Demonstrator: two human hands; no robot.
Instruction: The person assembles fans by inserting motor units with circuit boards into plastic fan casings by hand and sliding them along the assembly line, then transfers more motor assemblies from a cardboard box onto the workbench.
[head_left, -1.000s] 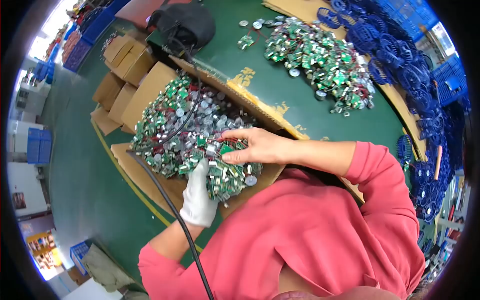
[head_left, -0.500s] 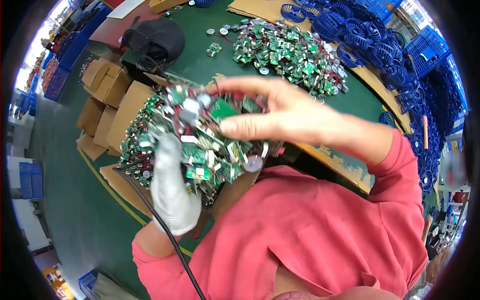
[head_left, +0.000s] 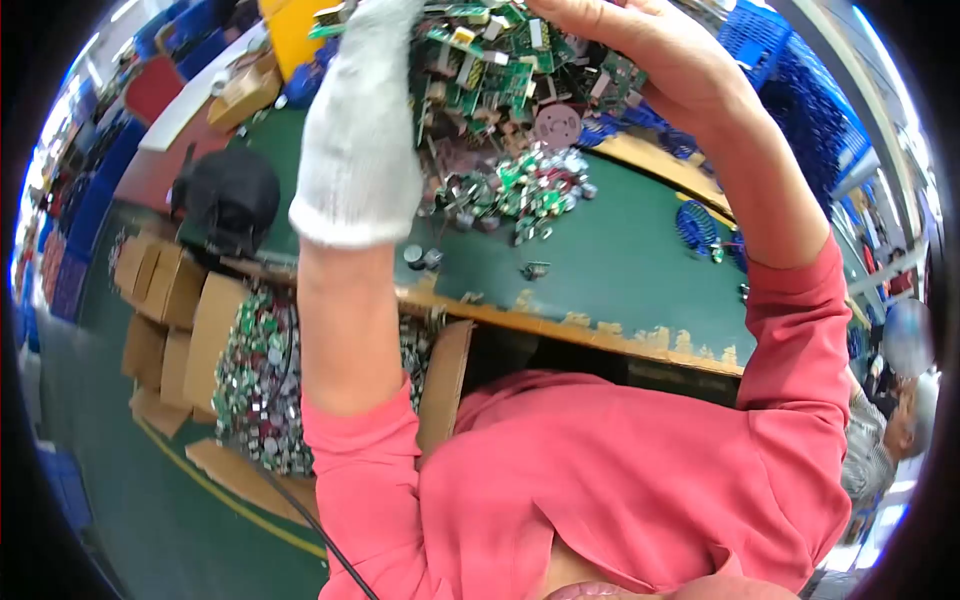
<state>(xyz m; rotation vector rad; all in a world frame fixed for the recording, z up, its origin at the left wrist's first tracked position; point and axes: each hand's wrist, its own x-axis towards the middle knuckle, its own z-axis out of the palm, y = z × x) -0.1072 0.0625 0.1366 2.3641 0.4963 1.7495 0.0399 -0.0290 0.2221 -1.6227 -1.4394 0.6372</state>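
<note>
A big clump of small green circuit boards with wires and round discs is held up over the table, between my two hands. On its left side is my left hand, in a white knit glove, its fingers partly cut off by the top edge of the view. My bare right hand curves around the clump's right side, thumb on top. Below and behind it, a pile of similar boards lies on the green table. A few loose pieces sit nearer the table's front edge.
An open cardboard box full of boards stands at the table's front left, other cartons beside it. A black mesh-like item rests on the table's left. Blue round grilles and a blue crate are at right. A black cable hangs near my left arm.
Both hands have lifted the clump of circuit boards out from over the cardboard box, moving it forward and right above the table. The view has shifted as well.
</note>
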